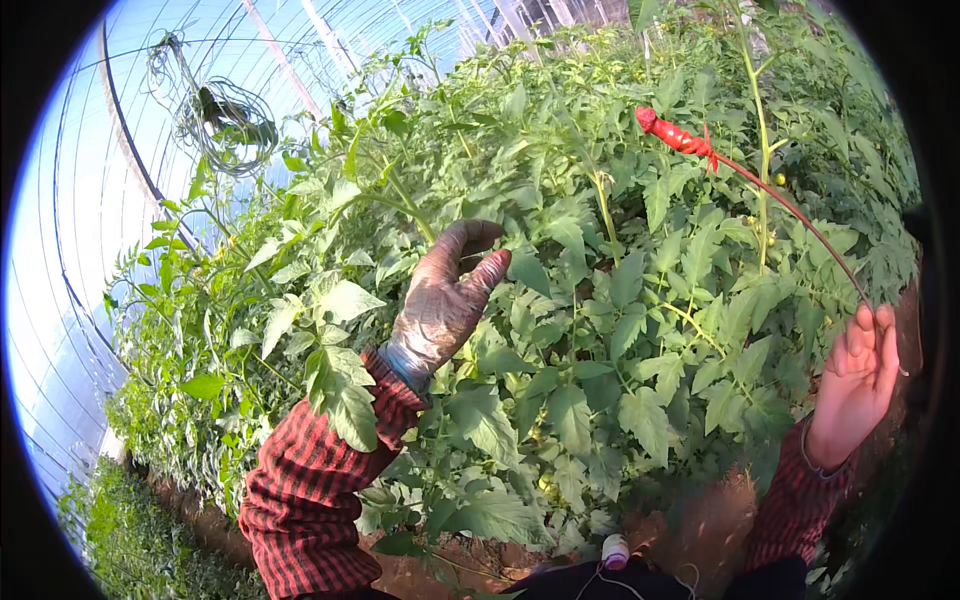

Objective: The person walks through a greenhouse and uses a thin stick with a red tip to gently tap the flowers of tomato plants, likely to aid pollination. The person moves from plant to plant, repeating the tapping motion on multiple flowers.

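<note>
My left hand (446, 300), in a thin, soiled glove, reaches among leafy tomato plants (487, 420). Its thumb and forefinger are apart, with nothing visible between them. A green tomato stem (409, 202) passes just behind its knuckles; whether they touch, I cannot tell. At the right, my bare right hand (862, 375) pinches the lower end of a thin reddish rod (802, 221) between its fingertips. The rod bends up and leftward over the foliage. Red plastic wrapping (679, 139), tied on with a knot, covers its far tip.
A tangled coil of cord (229, 127) hangs at the upper left beside the greenhouse's curved frame (124, 127). An upright tomato stem (763, 150) stands behind the rod. Low in view, a spool (615, 551) with loose thread lies against dark clothing, near bare soil (697, 517).
</note>
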### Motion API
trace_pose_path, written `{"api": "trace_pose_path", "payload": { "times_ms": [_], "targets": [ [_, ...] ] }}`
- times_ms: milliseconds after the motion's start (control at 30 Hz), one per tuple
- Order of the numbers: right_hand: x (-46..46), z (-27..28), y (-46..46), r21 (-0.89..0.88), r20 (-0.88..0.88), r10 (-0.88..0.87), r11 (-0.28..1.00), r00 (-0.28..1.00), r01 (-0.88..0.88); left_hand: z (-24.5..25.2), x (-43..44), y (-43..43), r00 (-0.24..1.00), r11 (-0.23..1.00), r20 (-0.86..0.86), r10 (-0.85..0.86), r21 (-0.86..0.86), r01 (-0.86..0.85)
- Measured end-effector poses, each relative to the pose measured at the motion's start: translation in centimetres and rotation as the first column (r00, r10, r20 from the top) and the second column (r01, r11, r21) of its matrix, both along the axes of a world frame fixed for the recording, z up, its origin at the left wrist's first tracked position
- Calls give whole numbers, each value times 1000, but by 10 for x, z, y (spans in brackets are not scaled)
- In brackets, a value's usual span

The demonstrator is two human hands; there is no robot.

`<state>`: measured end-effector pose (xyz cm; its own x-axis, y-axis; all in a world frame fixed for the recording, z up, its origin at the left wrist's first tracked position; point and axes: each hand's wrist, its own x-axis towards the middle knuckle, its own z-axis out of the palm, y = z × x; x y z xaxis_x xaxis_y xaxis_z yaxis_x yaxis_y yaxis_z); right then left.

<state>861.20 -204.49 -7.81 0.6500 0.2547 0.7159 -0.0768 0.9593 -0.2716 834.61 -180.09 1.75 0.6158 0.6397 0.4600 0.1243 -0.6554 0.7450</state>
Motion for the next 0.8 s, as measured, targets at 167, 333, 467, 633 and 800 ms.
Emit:
{"api": "trace_pose_path", "payload": {
  "times_ms": [167, 333, 467, 633, 800],
  "targets": [
    [15, -1, 7, -20, -14, 26, 999, 1000, -27, 0, 0, 14, 995, 994, 52, 85, 70, -88],
    [20, 1, 3, -66, -40, 5, 998, 999, -7, -13, 25, 11, 1000, 999, 10, -5, 41, 5],
    [25, 6, -6, -118, -25, -93, 989, 995, 89, -17, 55, 21, 995, 997, 47, -83, 14, 82],
    [47, 11, -11, -220, 64, -195, 954, 979, 204, -22, 105, 31, 1000, 998, -17, -13, 60, 14],
    [74, 19, 7, -336, 180, -264, 889, 948, 312, -33, 149, 54, 995, 893, 58, 76, -448, -42]
  ]
}}
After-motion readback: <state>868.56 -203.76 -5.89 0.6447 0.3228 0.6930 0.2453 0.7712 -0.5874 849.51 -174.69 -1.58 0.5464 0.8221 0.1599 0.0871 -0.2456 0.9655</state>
